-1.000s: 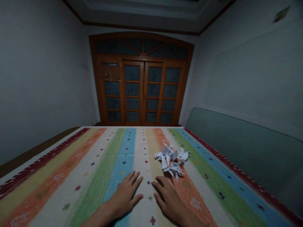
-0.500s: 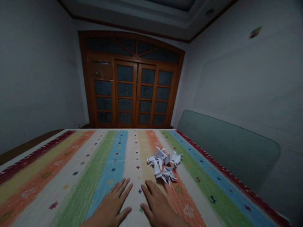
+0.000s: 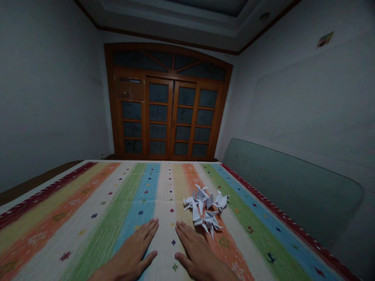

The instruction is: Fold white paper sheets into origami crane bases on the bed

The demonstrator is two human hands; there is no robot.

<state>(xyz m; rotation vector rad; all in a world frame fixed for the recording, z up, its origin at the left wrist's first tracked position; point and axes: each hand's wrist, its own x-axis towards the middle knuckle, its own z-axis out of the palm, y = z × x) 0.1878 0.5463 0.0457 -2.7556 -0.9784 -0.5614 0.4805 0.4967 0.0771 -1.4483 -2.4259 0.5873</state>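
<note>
I hold the left hand (image 3: 133,251) and right hand (image 3: 195,249) palms down, apart, fingers (image 3: 149,231) straight forward, thumbs (image 3: 150,259) angled inward.

Both forearms (image 3: 107,270) (image 3: 221,270) are cut off below; paper figures (image 3: 208,221) partly hide each other.

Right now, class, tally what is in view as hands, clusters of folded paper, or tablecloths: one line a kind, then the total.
Left hand and right hand: 2
Cluster of folded white paper: 1 (overlapping pieces, exact number unclear)
Striped tablecloth: 1
Total: 4
</note>
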